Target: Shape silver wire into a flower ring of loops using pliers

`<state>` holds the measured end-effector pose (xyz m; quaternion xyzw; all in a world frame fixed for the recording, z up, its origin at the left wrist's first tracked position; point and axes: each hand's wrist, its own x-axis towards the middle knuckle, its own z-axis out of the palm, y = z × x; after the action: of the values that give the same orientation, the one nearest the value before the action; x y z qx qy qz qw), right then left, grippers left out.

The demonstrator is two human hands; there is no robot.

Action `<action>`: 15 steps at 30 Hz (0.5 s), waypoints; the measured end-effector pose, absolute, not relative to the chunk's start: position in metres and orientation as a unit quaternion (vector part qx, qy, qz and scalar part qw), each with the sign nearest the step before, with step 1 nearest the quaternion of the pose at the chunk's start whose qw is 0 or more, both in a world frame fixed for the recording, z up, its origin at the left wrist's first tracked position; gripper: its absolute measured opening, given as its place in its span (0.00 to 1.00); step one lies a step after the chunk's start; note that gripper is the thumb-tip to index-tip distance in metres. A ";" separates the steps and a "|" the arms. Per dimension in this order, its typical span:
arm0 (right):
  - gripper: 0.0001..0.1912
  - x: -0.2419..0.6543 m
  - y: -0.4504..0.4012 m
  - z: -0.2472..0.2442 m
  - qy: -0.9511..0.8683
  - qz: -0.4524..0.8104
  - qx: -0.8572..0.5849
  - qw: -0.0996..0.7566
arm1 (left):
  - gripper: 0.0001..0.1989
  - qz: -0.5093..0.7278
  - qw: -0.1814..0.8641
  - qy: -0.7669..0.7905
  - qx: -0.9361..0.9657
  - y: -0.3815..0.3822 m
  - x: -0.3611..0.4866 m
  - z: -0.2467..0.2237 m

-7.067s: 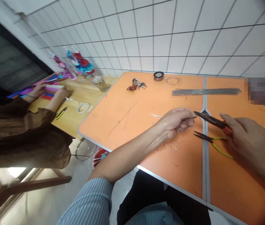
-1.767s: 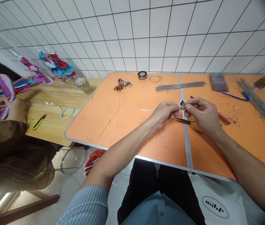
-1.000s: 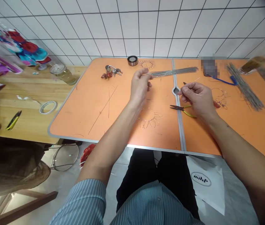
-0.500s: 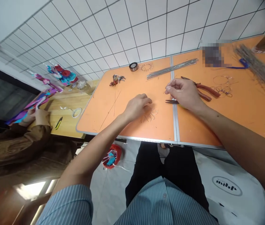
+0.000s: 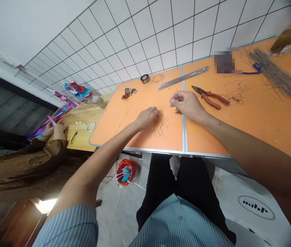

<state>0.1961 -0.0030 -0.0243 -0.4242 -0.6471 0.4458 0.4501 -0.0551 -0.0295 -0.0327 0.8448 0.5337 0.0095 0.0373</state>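
Observation:
My left hand [image 5: 147, 117] is closed at the edge of a looped wire piece [image 5: 158, 129], a curved row of thin petal-like loops lying low over the orange table. Close by on the right, my right hand [image 5: 188, 105] pinches a thin wire [image 5: 175, 93] between thumb and fingertips; the wire's short end points upward. Dark pliers tips [image 5: 178, 112] show under that hand, and the rest of that tool is hidden. Red-handled pliers [image 5: 209, 97] lie just right of my right hand.
Behind my hands lie a wire bundle [image 5: 183, 78], a tape roll [image 5: 145, 79] and keys [image 5: 128, 92]. Looped wires [image 5: 234, 98] and a thick grey wire bunch [image 5: 276, 72] are at right. At the left wooden table [image 5: 83, 113], another person's hands [image 5: 55, 130] hold material.
My right hand has moved left, nearer my left hand, uncovering more of the red-handled pliers and covering more of the dark-tipped ones. The camera view has shifted slightly.

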 end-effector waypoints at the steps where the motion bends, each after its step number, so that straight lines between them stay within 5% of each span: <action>1: 0.05 0.196 -0.004 -0.023 -0.646 0.450 -0.426 0.447 | 0.09 0.015 0.039 0.540 0.840 -0.032 -0.056 -0.031; 9: 0.12 0.198 -0.005 -0.021 -0.585 0.578 -0.400 0.405 | 0.08 0.107 0.085 0.584 0.800 -0.046 -0.071 -0.007; 15: 0.18 0.203 0.003 -0.034 -0.572 0.648 -0.348 0.363 | 0.08 0.392 0.271 0.557 0.680 -0.043 -0.080 0.006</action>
<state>0.2027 0.0026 -0.0335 -0.3480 -0.5721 0.6479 0.3632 -0.0803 -0.0431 0.0061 0.6804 0.5566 0.3922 0.2709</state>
